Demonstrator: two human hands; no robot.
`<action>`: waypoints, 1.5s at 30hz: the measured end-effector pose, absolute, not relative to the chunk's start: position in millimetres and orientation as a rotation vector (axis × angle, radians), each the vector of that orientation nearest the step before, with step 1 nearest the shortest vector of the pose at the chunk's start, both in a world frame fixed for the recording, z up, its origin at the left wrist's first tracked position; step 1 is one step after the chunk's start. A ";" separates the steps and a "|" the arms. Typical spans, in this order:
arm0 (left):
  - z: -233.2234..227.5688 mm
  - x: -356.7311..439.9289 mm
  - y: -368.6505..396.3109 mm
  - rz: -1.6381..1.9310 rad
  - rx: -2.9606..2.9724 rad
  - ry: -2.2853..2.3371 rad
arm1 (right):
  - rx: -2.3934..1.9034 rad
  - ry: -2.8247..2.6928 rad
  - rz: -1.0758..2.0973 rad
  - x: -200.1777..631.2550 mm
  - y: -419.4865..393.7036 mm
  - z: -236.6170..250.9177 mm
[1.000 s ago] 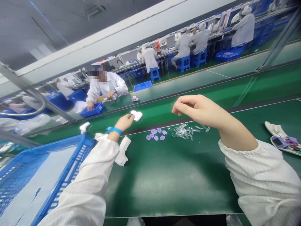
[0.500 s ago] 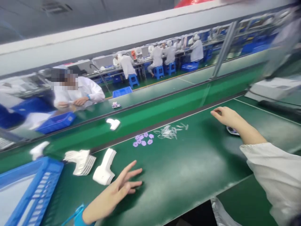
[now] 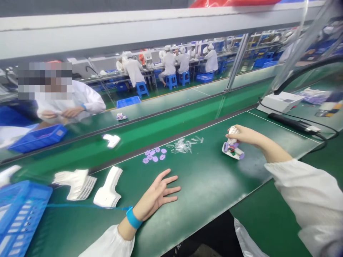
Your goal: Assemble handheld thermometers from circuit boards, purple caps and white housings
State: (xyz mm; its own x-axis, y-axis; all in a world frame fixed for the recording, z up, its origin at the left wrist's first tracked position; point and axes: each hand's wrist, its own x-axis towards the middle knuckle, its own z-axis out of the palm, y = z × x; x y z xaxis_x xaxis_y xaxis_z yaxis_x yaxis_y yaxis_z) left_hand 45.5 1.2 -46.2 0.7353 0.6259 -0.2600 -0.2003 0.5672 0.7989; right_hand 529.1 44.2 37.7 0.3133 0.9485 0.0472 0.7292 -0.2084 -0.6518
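Green bench (image 3: 209, 192), left hand (image 3: 157, 194) flat, splayed

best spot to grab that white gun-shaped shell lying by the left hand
Take the white shell by its long narrow handle end, which points away up the green table. Come from its right side with the left hand, open flat beside it; the stack of white shells crowds its left side.

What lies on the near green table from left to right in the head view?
Blue plastic crate → stack of white shells → single white shell → left hand → purple buttons → clear lenses → right hand holding a white part with purple pieces.
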 end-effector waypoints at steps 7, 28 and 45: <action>-59.8 48.6 -1.6 0.748 1.229 0.585 | -1.324 -1.382 1.162 343.5 21.5 43.6; -53.1 31.0 2.8 0.822 1.515 0.931 | -0.828 -2.272 0.587 273.8 24.4 -15.7; -50.2 30.1 3.4 0.771 1.585 0.943 | -0.846 -2.090 0.467 261.4 13.3 -20.6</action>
